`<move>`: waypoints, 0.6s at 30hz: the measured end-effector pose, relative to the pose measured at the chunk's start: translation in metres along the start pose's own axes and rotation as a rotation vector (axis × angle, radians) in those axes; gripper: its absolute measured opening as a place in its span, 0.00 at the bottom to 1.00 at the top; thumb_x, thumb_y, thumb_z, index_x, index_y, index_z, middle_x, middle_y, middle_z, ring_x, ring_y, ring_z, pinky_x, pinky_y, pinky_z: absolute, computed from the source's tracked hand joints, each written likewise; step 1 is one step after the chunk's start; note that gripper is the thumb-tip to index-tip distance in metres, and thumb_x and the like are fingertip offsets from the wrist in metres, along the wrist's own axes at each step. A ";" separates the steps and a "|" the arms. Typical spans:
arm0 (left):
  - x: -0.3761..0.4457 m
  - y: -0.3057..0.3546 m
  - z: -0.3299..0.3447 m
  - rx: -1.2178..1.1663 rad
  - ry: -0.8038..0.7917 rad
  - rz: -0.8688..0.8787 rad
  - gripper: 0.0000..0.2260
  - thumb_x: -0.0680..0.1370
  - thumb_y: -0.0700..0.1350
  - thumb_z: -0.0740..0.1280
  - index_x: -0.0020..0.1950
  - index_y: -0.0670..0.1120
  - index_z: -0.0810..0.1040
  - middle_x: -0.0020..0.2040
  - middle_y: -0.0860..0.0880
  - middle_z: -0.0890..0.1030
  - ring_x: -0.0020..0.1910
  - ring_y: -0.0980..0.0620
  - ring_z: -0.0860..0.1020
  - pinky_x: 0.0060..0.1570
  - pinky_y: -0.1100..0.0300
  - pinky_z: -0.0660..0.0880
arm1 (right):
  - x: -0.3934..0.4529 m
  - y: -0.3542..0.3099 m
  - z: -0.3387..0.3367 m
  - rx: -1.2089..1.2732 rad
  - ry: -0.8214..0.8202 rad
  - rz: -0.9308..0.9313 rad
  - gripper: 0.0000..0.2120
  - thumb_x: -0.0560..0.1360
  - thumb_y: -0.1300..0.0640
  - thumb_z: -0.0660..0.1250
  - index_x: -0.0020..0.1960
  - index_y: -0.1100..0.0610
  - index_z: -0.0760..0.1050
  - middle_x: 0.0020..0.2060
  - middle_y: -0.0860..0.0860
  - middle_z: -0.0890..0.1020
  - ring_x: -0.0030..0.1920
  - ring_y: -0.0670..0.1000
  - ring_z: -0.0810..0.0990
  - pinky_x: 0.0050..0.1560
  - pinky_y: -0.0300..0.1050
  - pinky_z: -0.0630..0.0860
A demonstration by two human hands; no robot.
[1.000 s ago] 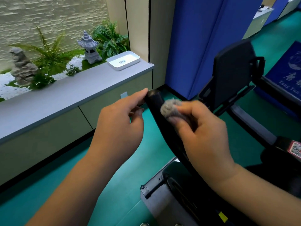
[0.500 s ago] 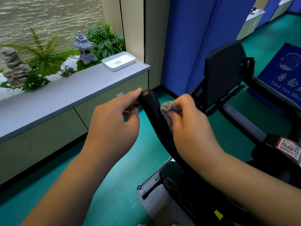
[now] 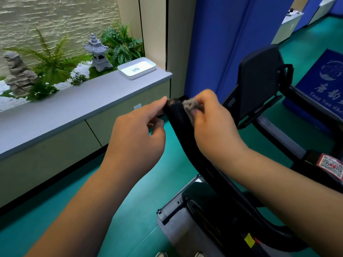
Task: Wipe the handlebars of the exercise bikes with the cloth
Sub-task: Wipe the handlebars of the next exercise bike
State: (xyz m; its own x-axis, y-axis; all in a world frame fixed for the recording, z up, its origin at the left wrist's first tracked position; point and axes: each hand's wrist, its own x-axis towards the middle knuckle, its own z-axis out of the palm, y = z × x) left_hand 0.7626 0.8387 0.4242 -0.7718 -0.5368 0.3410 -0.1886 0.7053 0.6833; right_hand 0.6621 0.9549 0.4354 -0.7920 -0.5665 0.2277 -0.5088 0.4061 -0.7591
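You are standing in a gym or fitness studio. Near you on the right is a black exercise bike (image 3: 232, 210) with a dark rectangular console panel (image 3: 259, 80), on a green rubbery sports floor (image 3: 148, 191). Tall blue padded partition panels (image 3: 222, 43) divide the room at the far side, and a blue mat with white lettering (image 3: 323, 86) lies on the far right. On the far left, a grey ledge (image 3: 65, 108) fronts a decorative garden with a small grey stone pagoda lantern (image 3: 97, 52) and green ferns (image 3: 52, 58).
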 end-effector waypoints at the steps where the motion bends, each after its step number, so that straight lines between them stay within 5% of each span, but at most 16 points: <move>1: 0.000 0.000 0.000 0.004 -0.003 0.002 0.22 0.75 0.37 0.66 0.67 0.54 0.75 0.55 0.57 0.82 0.50 0.59 0.78 0.52 0.74 0.69 | 0.005 -0.003 0.002 0.000 0.032 -0.024 0.03 0.80 0.61 0.58 0.48 0.53 0.67 0.43 0.50 0.79 0.41 0.47 0.77 0.39 0.37 0.72; 3: 0.000 0.000 0.000 -0.002 -0.011 -0.002 0.22 0.75 0.38 0.66 0.67 0.54 0.75 0.55 0.57 0.82 0.50 0.58 0.79 0.54 0.68 0.71 | 0.002 -0.002 0.004 0.044 0.062 -0.056 0.03 0.79 0.60 0.61 0.48 0.53 0.68 0.42 0.47 0.80 0.44 0.45 0.78 0.43 0.39 0.73; 6: -0.002 -0.001 -0.001 -0.019 -0.022 -0.011 0.23 0.76 0.38 0.66 0.68 0.55 0.73 0.54 0.58 0.82 0.46 0.58 0.79 0.50 0.68 0.73 | -0.036 0.014 -0.008 0.069 0.026 -0.091 0.09 0.75 0.62 0.68 0.45 0.49 0.71 0.39 0.38 0.78 0.44 0.31 0.77 0.41 0.24 0.69; 10: -0.003 0.000 -0.001 -0.021 -0.043 -0.025 0.24 0.77 0.39 0.65 0.70 0.57 0.71 0.53 0.58 0.82 0.44 0.57 0.79 0.44 0.71 0.72 | -0.062 0.035 -0.017 -0.103 0.067 -0.282 0.05 0.70 0.62 0.73 0.44 0.56 0.80 0.43 0.47 0.79 0.46 0.41 0.78 0.50 0.31 0.74; 15: 0.000 -0.001 -0.003 -0.004 -0.085 -0.035 0.25 0.77 0.38 0.63 0.71 0.59 0.69 0.58 0.57 0.81 0.45 0.57 0.79 0.45 0.71 0.72 | -0.021 0.008 -0.004 -0.135 0.190 -0.492 0.05 0.71 0.60 0.73 0.43 0.63 0.82 0.42 0.56 0.77 0.42 0.51 0.76 0.44 0.41 0.74; 18: -0.002 -0.005 -0.006 -0.047 -0.120 -0.035 0.26 0.78 0.37 0.62 0.71 0.60 0.69 0.56 0.56 0.81 0.46 0.56 0.80 0.48 0.61 0.78 | -0.030 0.017 -0.001 -0.178 0.118 -0.529 0.04 0.72 0.60 0.73 0.43 0.62 0.83 0.43 0.56 0.77 0.43 0.54 0.77 0.44 0.46 0.74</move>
State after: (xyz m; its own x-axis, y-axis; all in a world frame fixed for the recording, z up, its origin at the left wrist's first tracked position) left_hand 0.7689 0.8330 0.4241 -0.8328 -0.4994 0.2389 -0.1901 0.6632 0.7239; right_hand 0.6770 0.9799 0.4160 -0.4406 -0.6457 0.6236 -0.8875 0.2092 -0.4105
